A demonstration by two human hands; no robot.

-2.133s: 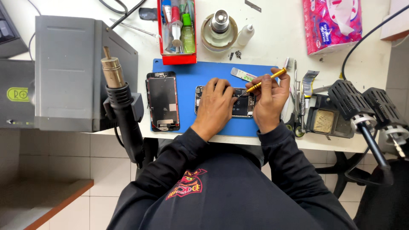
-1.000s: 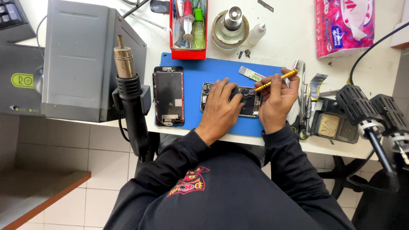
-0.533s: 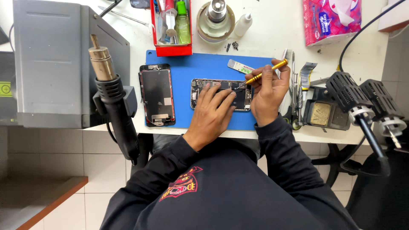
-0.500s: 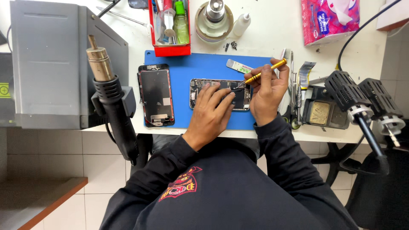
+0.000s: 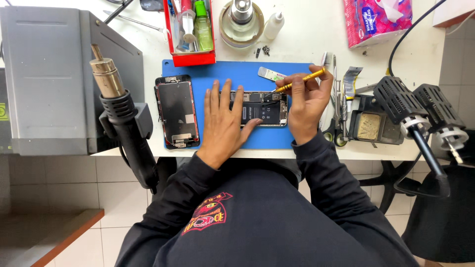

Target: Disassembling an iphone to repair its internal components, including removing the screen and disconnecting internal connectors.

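The opened phone (image 5: 262,108) lies on the blue mat (image 5: 237,74) at the middle of the frame, its insides facing up. The left hand (image 5: 225,121) rests flat and open on its left end, fingers spread, thumb along the lower edge. The right hand (image 5: 307,101) is closed round a yellow screwdriver (image 5: 297,81) in a pen grip, the tip down at the phone's upper right corner. The phone looks light, stiff and thin, probably slippery on its shell and fragile inside, so it is best steadied by pressing on the frame edges, not the boards or cables. The detached screen (image 5: 176,111) lies just left of it on the mat. A pink tissue pack (image 5: 378,20) sits at the upper right of the tabletop (image 5: 316,29); a red tray (image 5: 190,54) with a green bottle (image 5: 203,24) stands top centre, and a small white bottle (image 5: 273,24) is beside a round metal holder (image 5: 241,20).
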